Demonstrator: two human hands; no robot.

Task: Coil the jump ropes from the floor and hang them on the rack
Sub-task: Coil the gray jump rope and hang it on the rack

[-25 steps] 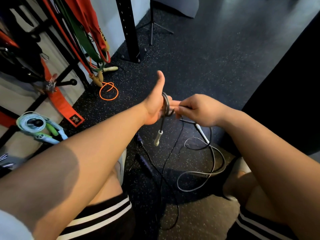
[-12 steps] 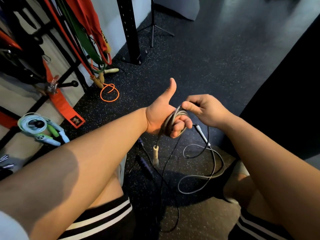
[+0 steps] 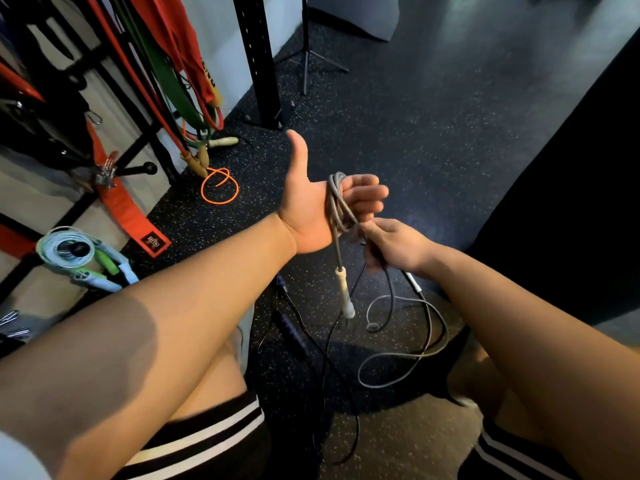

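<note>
loosely, grey rope [image 3: 336,206] coils round left hand [image 3: 310,211]

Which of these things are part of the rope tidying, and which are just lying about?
Job: grey jump rope looped round the left hand, pinched by the right hand; black jump rope and orange rope on the floor; rack.
Just there: resistance bands, tripod stand.
</note>
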